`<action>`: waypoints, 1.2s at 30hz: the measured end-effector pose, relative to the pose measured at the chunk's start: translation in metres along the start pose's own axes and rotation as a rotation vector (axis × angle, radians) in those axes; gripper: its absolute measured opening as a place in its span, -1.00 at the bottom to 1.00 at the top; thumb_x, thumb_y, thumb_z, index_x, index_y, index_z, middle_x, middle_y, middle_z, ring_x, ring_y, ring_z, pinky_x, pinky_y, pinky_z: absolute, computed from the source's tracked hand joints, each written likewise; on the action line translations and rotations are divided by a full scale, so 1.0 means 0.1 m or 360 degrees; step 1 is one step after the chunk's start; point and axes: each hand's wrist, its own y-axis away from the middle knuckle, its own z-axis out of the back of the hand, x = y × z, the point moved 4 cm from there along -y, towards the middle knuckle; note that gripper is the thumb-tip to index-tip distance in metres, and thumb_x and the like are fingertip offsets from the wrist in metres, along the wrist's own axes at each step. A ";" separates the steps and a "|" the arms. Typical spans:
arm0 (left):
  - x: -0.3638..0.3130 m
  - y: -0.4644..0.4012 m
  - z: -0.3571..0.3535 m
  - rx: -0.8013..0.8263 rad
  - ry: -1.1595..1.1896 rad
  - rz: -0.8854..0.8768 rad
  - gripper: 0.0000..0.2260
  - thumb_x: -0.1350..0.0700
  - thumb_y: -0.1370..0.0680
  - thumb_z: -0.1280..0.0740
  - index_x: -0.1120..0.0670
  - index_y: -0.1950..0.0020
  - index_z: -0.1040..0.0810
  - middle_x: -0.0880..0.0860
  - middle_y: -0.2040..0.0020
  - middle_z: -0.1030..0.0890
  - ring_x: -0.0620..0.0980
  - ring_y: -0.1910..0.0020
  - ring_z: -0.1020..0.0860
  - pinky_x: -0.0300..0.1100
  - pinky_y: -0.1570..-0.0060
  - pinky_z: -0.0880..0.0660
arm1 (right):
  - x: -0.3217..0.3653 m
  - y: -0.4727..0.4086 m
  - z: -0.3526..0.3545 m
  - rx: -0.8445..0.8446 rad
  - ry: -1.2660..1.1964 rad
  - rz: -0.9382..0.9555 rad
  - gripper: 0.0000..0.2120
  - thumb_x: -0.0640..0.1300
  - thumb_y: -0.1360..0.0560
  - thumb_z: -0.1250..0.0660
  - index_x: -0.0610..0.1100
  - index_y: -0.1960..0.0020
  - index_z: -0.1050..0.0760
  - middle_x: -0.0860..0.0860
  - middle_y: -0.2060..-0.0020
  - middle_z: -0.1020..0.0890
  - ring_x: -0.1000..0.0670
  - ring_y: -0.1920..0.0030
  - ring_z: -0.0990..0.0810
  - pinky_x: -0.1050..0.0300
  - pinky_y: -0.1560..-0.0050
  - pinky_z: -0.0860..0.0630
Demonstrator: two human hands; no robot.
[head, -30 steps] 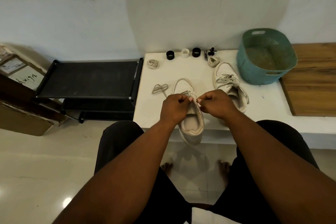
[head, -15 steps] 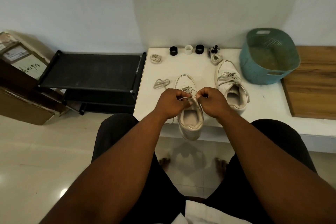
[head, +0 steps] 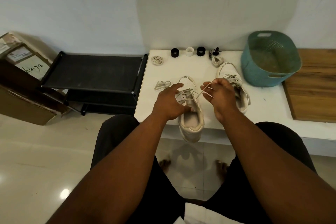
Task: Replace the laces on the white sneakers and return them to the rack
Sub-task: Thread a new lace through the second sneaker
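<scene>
On the white table (head: 269, 107), the near white leather sneaker (head: 190, 114) overhangs the front edge while the left hand (head: 170, 103) rests spread and flat-fingered across its side to steady it, and the right hand (head: 219, 94) pinches the pale lace end (head: 203, 90), apparently drawing it taut.

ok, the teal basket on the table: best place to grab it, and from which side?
Take the teal basket by the slot handle cut into its near wall, coming from the front edge of the white table. The slot faces the person, the basket stands upright, and a matching slot sits on the far wall for a second hand.
</scene>
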 end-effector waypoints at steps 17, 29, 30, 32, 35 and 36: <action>0.24 -0.09 0.05 0.0036 0.0178 0.0356 0.23 -0.14 -0.18 -0.71 -0.15 -0.66 0.01 0.02 -0.55 -0.37 0.18 -0.53 -0.30 0.14 -0.48 -0.32 | 0.23 -0.04 0.03 0.0328 0.1253 0.0336 -0.75 -0.07 -0.63 -0.30 -0.12 0.19 -0.56 0.02 0.26 -0.59 -0.03 0.15 -0.55 0.07 0.10 -0.41; 0.12 -0.01 -0.12 0.0109 0.0269 0.0403 0.24 -0.22 -0.18 -0.62 -0.14 -0.65 0.08 0.13 -0.56 -0.30 0.15 -0.51 -0.34 0.09 -0.47 -0.36 | 0.06 -0.04 -0.10 0.0366 0.1802 0.0559 -0.93 0.00 -0.50 -0.40 0.02 0.13 -0.59 0.09 0.15 -0.66 0.05 0.09 -0.61 0.17 0.13 -0.45; 0.11 0.00 -0.15 0.0114 0.0237 0.0409 0.21 -0.16 -0.26 -0.63 -0.12 -0.66 0.13 0.16 -0.58 -0.24 0.17 -0.53 -0.29 0.07 -0.47 -0.34 | 0.02 -0.04 -0.13 0.0422 0.1924 0.0538 -0.92 0.01 -0.49 -0.39 0.03 0.13 -0.61 0.07 0.11 -0.68 0.01 0.05 -0.62 0.15 0.09 -0.46; 0.12 0.01 -0.18 0.0071 0.0174 0.0420 0.14 -0.08 -0.36 -0.60 -0.13 -0.65 0.17 0.20 -0.59 -0.16 0.19 -0.54 -0.25 0.07 -0.42 -0.33 | 0.04 -0.02 -0.15 0.0416 0.2046 0.0520 -0.89 0.04 -0.49 -0.39 0.04 0.16 -0.63 0.03 0.08 -0.70 -0.03 0.04 -0.62 0.13 0.08 -0.45; 0.16 0.01 -0.16 -0.0019 0.0167 0.0437 0.05 -0.04 -0.43 -0.54 -0.17 -0.64 0.19 0.20 -0.59 -0.17 0.21 -0.49 -0.33 0.06 -0.34 -0.37 | 0.19 -0.02 -0.10 0.0280 0.2073 0.0534 -0.82 0.09 -0.45 -0.46 0.06 0.26 -0.58 0.04 0.17 -0.67 -0.01 0.09 -0.59 0.15 0.13 -0.39; 0.17 0.01 -0.16 -0.0029 0.0169 0.0440 0.04 -0.02 -0.44 -0.52 -0.18 -0.64 0.20 0.20 -0.58 -0.18 0.21 -0.48 -0.35 0.05 -0.33 -0.38 | 0.23 -0.02 -0.06 0.0223 0.1961 0.0561 -0.78 0.09 -0.45 -0.48 0.04 0.29 -0.54 0.05 0.23 -0.63 0.01 0.14 -0.56 0.15 0.15 -0.36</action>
